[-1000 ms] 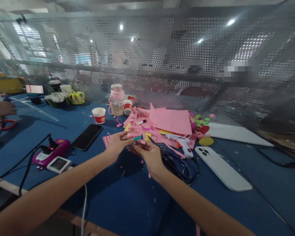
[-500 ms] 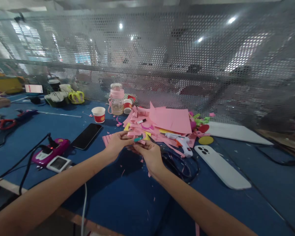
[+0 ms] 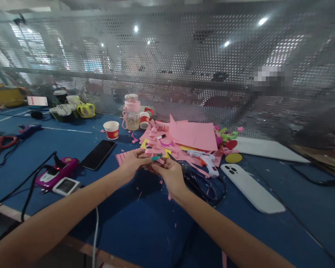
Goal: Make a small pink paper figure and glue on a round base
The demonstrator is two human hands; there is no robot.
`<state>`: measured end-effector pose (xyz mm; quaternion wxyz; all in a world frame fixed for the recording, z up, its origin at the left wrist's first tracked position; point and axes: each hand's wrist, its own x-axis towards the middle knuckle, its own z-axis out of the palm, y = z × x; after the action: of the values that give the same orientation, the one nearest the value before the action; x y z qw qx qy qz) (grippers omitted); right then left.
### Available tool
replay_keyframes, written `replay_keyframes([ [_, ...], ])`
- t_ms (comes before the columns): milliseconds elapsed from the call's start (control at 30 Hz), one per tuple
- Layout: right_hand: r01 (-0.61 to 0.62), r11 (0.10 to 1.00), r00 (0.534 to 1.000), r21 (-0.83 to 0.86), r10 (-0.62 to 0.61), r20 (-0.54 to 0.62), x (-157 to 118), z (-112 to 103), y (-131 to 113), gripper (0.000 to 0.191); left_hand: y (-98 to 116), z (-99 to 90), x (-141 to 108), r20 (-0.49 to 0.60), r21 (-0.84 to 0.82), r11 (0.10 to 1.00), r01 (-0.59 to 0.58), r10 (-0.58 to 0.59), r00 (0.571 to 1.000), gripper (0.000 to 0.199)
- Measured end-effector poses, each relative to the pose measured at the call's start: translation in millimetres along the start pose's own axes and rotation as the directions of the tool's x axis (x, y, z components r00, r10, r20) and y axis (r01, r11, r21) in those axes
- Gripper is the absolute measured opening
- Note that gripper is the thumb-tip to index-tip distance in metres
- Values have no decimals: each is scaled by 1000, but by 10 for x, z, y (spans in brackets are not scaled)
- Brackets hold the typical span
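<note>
Holding pink paper (image 3: pixel 159 161), 2 hands (image 3: pixel 171 175) same; co-worker's hand now off L edge.

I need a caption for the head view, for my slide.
Left hand and right hand hold pink paper over a blue table, near a glue gun.

across the top of the frame, a gray perforated screen (image 3: pixel 167 85). on the blue tabletop (image 3: pixel 128 230), left of center, a black phone (image 3: pixel 98 154) lying flat near an upright paper cup (image 3: pixel 111 130); up from there, a pink-lidded bottle (image 3: pixel 132 116). at lower left, a purple power strip (image 3: pixel 48 178) touching a white adapter (image 3: pixel 66 186). at lower right, a white phone (image 3: pixel 252 189), camera side up.
</note>
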<state>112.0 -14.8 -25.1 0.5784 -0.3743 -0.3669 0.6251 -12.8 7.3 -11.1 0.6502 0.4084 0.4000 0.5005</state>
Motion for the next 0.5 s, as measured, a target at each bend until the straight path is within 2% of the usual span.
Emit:
replay_keyframes([
  [200,-22,998,1000,-64,22,6,8,-6,22,39,18,25,-6,-94,-9,999,-39,38,995,28],
  [267,-28,984,999,-174,24,-26,23,-39,3,41,36,24,1,-149,-44,997,-62,54,987,25],
  [333,7,940,997,-341,-33,-69,38,-134,-61,43,56,20,9,-189,-66,996,-65,51,981,23],
  [400,119,824,972,-553,-209,-103,48,-315,-177,41,69,19,14,-200,-62,996,-62,49,979,24],
  [433,190,720,936,-668,-337,-97,51,-435,-248,39,70,21,15,-197,-52,996,-66,55,979,25],
  [467,231,577,880,-783,-467,-85,53,-568,-322,36,68,25,15,-191,-40,997,-72,63,980,26],
  [500,212,409,812,-888,-579,-73,54,-707,-395,35,63,30,14,-185,-26,997,-77,71,980,27],
])
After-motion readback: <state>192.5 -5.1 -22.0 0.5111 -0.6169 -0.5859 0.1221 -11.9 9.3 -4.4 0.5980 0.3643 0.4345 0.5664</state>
